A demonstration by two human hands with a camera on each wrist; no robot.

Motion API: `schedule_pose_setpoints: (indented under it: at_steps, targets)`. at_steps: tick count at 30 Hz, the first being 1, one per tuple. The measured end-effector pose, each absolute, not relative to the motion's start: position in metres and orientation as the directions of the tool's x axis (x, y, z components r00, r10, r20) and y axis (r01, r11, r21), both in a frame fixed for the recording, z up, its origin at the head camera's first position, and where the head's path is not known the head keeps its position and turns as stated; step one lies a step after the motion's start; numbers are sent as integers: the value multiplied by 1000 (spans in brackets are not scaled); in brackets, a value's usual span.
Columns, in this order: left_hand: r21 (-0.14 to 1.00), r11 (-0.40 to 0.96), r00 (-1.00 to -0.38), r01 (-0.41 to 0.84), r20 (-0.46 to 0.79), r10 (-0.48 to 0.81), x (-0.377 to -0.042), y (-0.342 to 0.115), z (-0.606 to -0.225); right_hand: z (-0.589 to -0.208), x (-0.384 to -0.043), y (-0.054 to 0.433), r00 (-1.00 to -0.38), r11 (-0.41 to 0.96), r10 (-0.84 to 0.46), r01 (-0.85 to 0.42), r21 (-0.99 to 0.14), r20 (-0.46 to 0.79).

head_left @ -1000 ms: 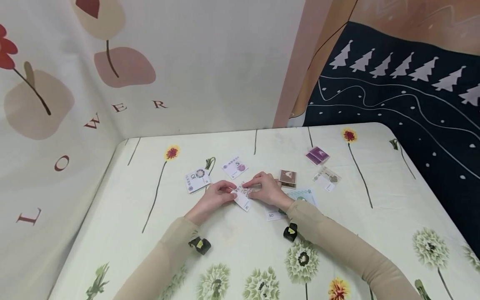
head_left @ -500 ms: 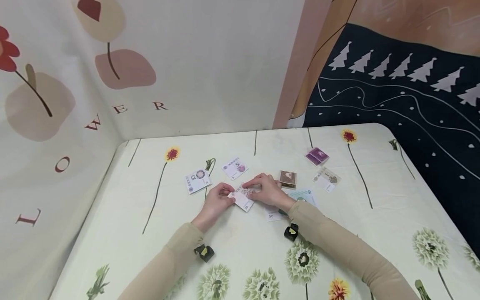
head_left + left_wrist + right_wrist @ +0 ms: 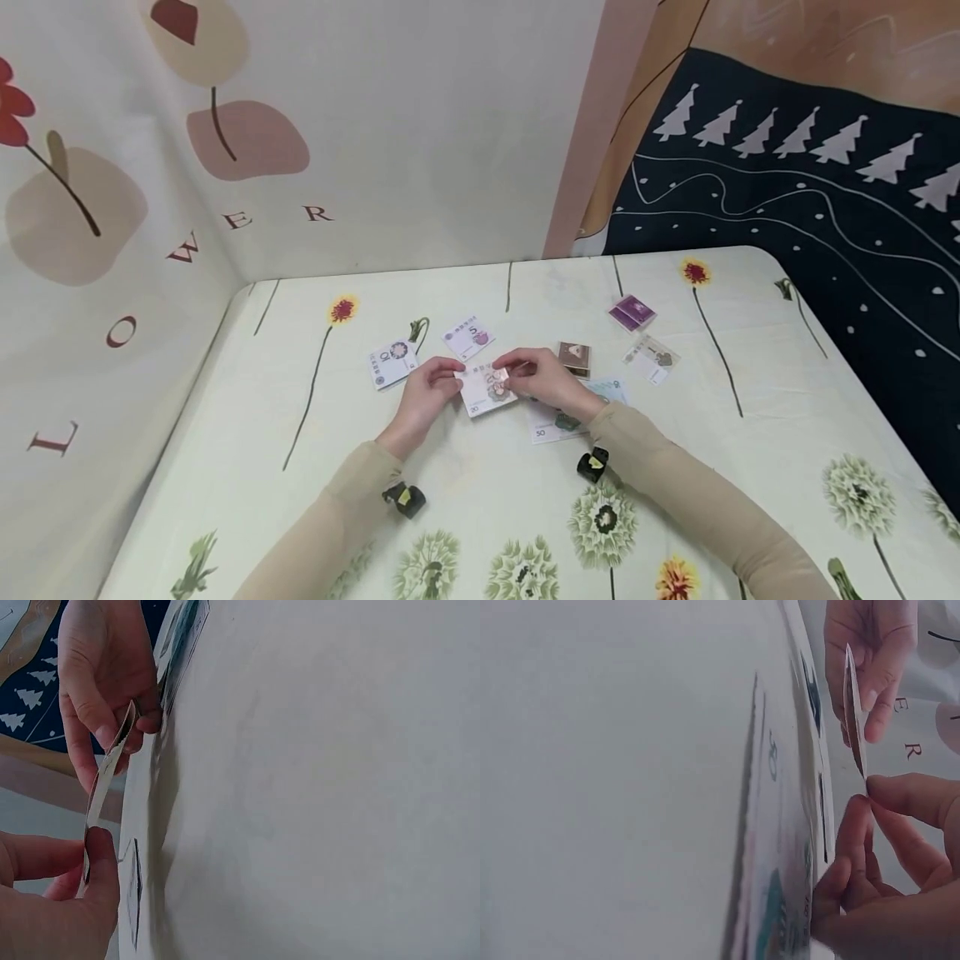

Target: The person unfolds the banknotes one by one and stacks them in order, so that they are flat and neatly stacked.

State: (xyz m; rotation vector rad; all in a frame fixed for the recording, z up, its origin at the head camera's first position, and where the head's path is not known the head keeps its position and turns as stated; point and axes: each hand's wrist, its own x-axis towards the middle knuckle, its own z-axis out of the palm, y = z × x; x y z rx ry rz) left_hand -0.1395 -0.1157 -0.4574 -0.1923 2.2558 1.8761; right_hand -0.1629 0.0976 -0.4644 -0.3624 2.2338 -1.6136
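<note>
Both hands hold a folded pale banknote marked 20 (image 3: 480, 400) between them, lifted off the table. At its left end, my left hand (image 3: 422, 406) pinches it between thumb and fingers. My right hand (image 3: 553, 387) pinches the opposite end. From the left wrist view, the banknote (image 3: 105, 776) appears edge-on, its layers slightly apart. Seen from the right wrist, thumb and finger meet at the near tip of the banknote (image 3: 855, 724). Beneath the right forearm lies a 50 banknote (image 3: 549, 425), overlapping a blue-green note (image 3: 611, 390) partly hidden by the hand.
Left of the hands lies a 10 note (image 3: 390, 367), with a 5 note (image 3: 467, 337) behind. To the right are a brown folded note (image 3: 574, 357), a purple folded note (image 3: 630, 312) and a pale 1 note (image 3: 652, 358). A flowered cloth (image 3: 480, 508) covers the table.
The 20 banknote has been turned from a slant to nearly level, its printed face now more visible. My left hand has moved slightly up; the right has shifted a little right.
</note>
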Motion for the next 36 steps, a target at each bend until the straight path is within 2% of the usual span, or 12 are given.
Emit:
schedule_pose_setpoints:
  at_steps: [11, 20, 26, 36]
  targets:
    - [938, 116, -944, -325, -330, 20, -139, -114, -456, -463, -159, 96, -935, 186, -337, 46, -981, -108]
    - [950, 240, -979, -200, -202, -15, -140, -111, -452, -458, -156, 93, -949, 75, -306, 46, -996, -67]
    - [966, 185, -982, -181, -188, 21, -141, -107, -453, -455, -156, 96, -938, -31, -347, 35, -999, -22]
    - [971, 109, -972, -210, -220, 81, -139, -100, -450, -457, -152, 95, -914, -20, -403, 62, -998, -49]
